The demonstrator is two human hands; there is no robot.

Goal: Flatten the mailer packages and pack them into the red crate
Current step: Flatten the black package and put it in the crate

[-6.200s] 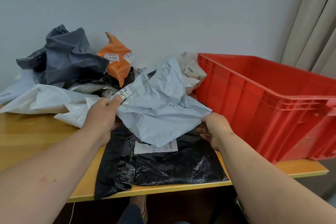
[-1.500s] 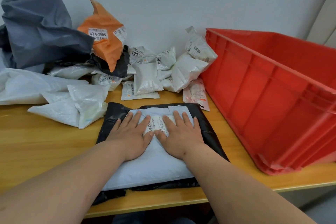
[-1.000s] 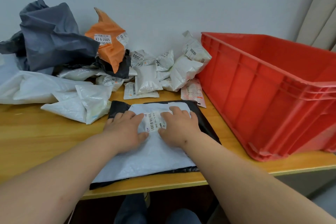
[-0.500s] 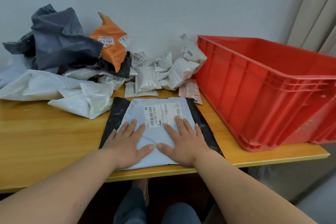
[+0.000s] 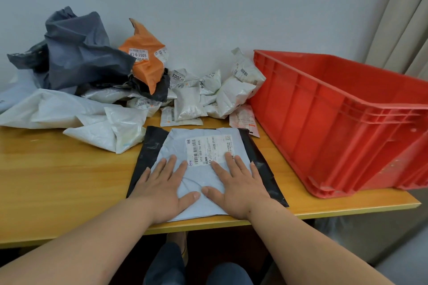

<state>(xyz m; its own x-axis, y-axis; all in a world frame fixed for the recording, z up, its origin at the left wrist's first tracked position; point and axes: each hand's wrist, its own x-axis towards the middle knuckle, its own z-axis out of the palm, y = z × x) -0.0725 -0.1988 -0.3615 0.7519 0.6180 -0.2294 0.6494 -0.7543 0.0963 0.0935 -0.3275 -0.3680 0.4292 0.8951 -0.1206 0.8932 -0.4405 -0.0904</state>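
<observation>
A pale blue mailer [image 5: 178,143] with a white barcode label lies flat on top of a flattened black mailer [image 5: 148,150] near the table's front edge. My left hand [image 5: 163,186] and my right hand [image 5: 236,184] both press flat on the blue mailer's near half, fingers straight and spread. The red crate [image 5: 333,122] stands to the right, tilted, its near corner overhanging the table's edge. Behind lies a heap of crumpled mailers: dark grey [image 5: 76,51], orange [image 5: 146,58], white [image 5: 69,109] and several small silver ones [image 5: 190,102].
The wooden table [image 5: 58,178] stands against a grey wall. A small pink-printed packet [image 5: 243,120] lies by the crate's left wall. A beige curtain [image 5: 400,16] hangs at the right. My knees show below the table's edge.
Earlier I held the blue mailer up crumpled; since then it was laid on the black one. Over the last second both hands slid along it toward me, uncovering the label.
</observation>
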